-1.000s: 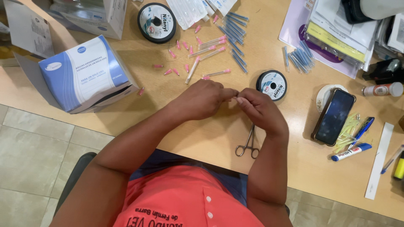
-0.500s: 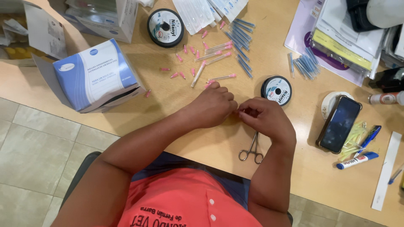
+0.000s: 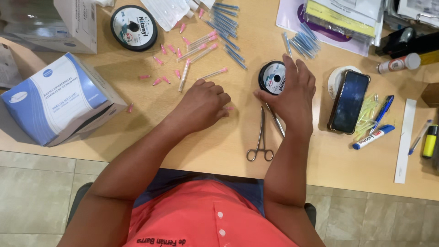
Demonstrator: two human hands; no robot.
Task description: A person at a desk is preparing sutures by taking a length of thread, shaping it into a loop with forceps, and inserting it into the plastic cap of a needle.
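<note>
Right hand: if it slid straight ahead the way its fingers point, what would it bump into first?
Probably the small black spool. The right hand already lies partly over it, fingers pointing up the table; beyond lies the pile of blue capped needles.

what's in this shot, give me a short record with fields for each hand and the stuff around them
left hand: left hand curled in a loose fist on the wooden table, a pink piece at its fingertips
right hand: right hand spread open over the small black spool
between hands: metal forceps lying flat
left side: blue and white box
right side: dark phone, blue marker
top: scattered pink-capped needles, large black spool
</note>
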